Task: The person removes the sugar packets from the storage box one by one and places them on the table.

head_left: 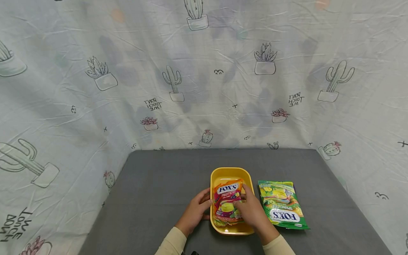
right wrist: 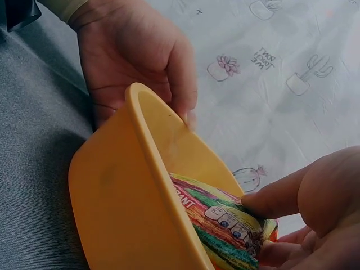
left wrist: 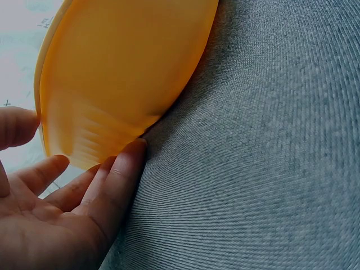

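Observation:
A yellow plastic tub stands on the grey table, with an orange and red Fox's Fruits candy bag inside it. My left hand holds the tub by its left side. In the left wrist view, the thumb meets the rim while the other fingertips lie against the outer wall low down. Over the tub's right side, my right hand grips the candy bag by its right edge. The right wrist view shows the thumb on the bag's printed face and the fingers behind its end.
To the right of the tub lies a green Fox's Spring Tea candy bag, its lettering upside down to me. A white cloth with cactus drawings hangs behind the table and along both sides. The grey table extends left of the tub.

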`<action>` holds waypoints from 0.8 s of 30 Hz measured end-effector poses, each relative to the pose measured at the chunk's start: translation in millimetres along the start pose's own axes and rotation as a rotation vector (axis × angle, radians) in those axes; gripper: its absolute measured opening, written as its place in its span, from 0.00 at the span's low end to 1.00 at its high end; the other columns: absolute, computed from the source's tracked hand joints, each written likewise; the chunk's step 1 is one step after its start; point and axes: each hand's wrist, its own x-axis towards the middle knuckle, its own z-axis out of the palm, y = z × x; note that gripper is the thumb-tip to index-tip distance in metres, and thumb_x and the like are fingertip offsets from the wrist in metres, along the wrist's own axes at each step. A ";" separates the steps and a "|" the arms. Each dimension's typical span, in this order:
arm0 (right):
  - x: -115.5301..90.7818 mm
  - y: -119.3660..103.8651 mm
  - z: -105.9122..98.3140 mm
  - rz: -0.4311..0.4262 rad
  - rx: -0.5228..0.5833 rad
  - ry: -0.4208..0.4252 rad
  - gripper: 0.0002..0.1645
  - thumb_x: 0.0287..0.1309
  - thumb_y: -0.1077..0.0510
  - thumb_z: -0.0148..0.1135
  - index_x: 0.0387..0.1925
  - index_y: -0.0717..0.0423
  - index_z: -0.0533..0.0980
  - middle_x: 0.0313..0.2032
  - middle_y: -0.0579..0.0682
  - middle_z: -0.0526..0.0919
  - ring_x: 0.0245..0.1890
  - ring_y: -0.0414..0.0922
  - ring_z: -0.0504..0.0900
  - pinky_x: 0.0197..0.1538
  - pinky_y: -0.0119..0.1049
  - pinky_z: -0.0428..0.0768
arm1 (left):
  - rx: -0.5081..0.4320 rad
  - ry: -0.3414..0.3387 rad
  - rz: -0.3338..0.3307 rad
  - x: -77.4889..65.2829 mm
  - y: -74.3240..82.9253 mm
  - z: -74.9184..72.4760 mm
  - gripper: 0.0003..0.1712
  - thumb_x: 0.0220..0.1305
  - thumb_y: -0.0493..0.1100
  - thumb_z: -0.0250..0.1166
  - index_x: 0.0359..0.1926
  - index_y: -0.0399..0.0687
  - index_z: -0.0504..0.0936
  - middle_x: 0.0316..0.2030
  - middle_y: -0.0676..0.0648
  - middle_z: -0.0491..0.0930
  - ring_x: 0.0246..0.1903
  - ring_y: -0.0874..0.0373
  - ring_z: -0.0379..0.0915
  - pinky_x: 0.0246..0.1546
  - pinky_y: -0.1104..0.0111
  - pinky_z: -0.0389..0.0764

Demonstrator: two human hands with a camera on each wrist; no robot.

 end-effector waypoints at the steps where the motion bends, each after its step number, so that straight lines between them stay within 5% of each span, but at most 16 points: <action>1: -0.2 -0.4 -0.3 0.003 -0.004 0.002 0.49 0.73 0.66 0.67 0.85 0.65 0.51 0.65 0.75 0.77 0.55 0.64 0.85 0.52 0.62 0.86 | 0.003 -0.002 0.006 0.1 0.2 0.0 0.37 0.83 0.49 0.62 0.83 0.38 0.63 0.74 0.33 0.72 0.65 0.38 0.76 0.41 0.52 0.89; 24: 0.0 7.5 0.3 -0.040 0.049 0.025 0.49 0.70 0.71 0.66 0.85 0.48 0.58 0.54 0.68 0.83 0.41 0.53 0.88 0.41 0.53 0.90 | 0.004 0.006 0.013 0.0 -3.9 0.2 0.38 0.82 0.49 0.63 0.83 0.39 0.63 0.74 0.33 0.71 0.66 0.38 0.75 0.41 0.52 0.89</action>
